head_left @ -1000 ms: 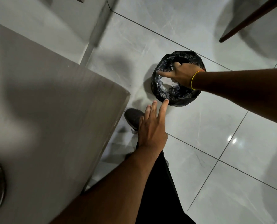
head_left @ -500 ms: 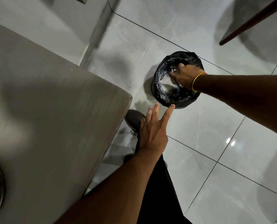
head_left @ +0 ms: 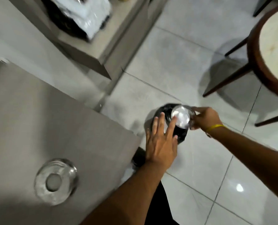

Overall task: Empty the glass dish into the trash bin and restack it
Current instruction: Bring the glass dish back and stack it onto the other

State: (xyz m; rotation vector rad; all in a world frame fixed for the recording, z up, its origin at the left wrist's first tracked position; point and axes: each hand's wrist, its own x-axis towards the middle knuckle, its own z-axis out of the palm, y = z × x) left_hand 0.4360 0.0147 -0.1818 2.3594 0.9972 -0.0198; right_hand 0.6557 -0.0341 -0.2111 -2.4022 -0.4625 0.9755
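Nearest, a second glass dish [head_left: 56,181] sits on the grey table [head_left: 37,119], well apart from both hands, waiting for the restack. The left hand [head_left: 161,143] hovers flat, fingers spread and empty, its fingertips reaching the glass dish [head_left: 182,116] pinched by the right hand [head_left: 204,118]. That dish is over the trash bin [head_left: 165,125], just beyond the left fingertips; blur hides its contents, so emptying looks done or nearly so, restacking left

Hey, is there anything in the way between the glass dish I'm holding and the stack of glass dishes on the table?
Only your own left hand, spread open over the trash bin, lies between the glass dish in your right hand and the stack. The table between them looks bare.
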